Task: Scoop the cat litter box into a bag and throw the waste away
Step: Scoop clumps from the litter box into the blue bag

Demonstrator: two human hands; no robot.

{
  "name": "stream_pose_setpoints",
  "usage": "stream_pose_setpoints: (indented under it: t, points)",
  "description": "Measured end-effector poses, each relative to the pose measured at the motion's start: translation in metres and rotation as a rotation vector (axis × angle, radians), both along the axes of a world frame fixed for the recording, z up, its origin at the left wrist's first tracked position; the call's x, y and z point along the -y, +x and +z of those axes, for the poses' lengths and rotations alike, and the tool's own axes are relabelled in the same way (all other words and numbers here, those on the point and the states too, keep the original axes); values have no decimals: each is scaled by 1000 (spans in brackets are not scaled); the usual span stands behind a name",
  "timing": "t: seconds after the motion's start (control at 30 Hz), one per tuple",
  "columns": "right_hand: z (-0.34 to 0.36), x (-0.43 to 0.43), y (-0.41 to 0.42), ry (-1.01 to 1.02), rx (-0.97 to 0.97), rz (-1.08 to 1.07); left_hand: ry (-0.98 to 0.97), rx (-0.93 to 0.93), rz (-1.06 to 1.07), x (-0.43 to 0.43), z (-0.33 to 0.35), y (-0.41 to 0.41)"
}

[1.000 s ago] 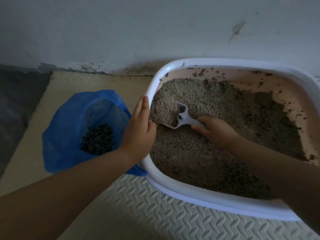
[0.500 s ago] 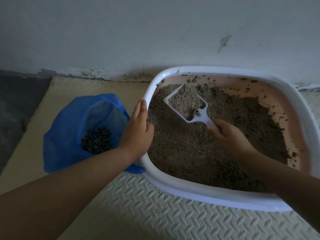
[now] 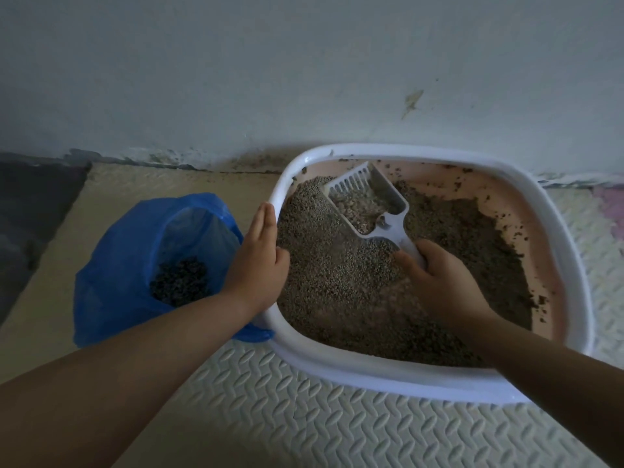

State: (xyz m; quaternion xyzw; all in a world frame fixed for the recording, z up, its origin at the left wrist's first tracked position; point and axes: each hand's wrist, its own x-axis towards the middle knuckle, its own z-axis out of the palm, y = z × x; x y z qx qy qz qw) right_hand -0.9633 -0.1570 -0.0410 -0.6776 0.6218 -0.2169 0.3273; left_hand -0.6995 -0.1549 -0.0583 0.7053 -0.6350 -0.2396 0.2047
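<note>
Partly hidden scoop handle (image 3: 407, 243)

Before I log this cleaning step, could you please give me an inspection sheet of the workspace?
Surface: embossed foam mat, light-coloured.
Job's things: white-rimmed litter box holding litter; white scoop tilted above the litter near the far left corner, partly filled; open blue bag beside the box, dark waste inside.
Clutter: nothing seen.
Grippers: left hand flat against the box's left rim, fingers straight; right hand grips the scoop's handle.
Cables: nothing seen.
Surroundings: pale wall behind, stained.
</note>
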Motion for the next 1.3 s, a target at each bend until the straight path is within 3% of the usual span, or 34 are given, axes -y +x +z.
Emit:
stream_pose_setpoints:
  t: [0.43,0.87,1.13,1.3]
  points:
    - [6,-3,-8,37,77,22,1,24,0,0,-1,0]
    - [10,5,-17,22,-16,29,4,10,2,-1,1,1]
    - [18,26,-20,168,-340,224,4,5,10,-2,2,-1]
    - [10,53,11,95,-561,388,-8,-8,15,-2,1,-2]
